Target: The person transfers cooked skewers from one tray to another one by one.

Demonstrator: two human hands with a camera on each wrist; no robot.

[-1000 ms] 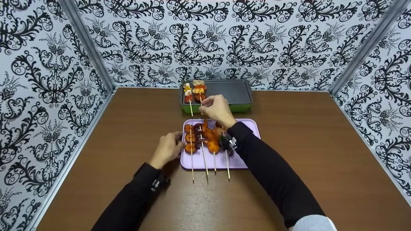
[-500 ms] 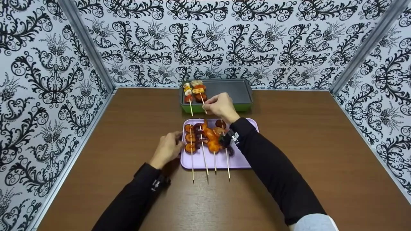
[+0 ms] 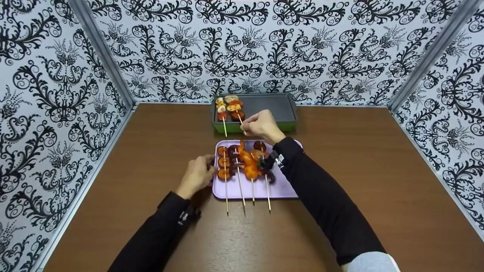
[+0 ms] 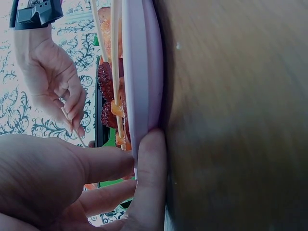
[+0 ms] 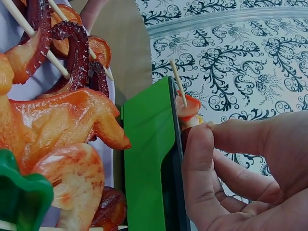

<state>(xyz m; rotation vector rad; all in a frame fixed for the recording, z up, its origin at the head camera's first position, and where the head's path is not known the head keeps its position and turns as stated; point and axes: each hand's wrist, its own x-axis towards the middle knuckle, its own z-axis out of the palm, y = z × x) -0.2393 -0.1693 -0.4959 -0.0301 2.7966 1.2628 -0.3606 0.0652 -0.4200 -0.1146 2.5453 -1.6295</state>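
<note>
My right hand [image 3: 261, 124] pinches the stick end of a skewer [image 3: 234, 107] between thumb and fingers. That skewer's food pieces lie on the dark plate of a green-sided grill [image 3: 268, 105]. To its left on the grill lies another skewer [image 3: 221, 110] with white, yellow and red pieces. My left hand [image 3: 196, 175] grips the left rim of a lilac tray [image 3: 281, 190]; in the left wrist view the thumb and a finger [image 4: 150, 168] lie on either side of the rim. Several skewers fill the tray: round orange-brown slices [image 3: 224, 162], octopus tentacle [image 3: 237, 163], a chicken wing [image 3: 247, 162] and mixed pieces [image 3: 260, 154].
The tray stands on a brown wooden table [image 3: 242, 241], in front of the grill. Sticks of the tray's skewers jut past its front edge. White panels [image 3: 242, 49] with black scroll patterns enclose the back and sides. My right forearm crosses over the tray's right part.
My right hand has shifted a little to the right, swinging the stick end that way, so the skewer lies more slanted on the grill. My left hand and the tray have stayed in place.
</note>
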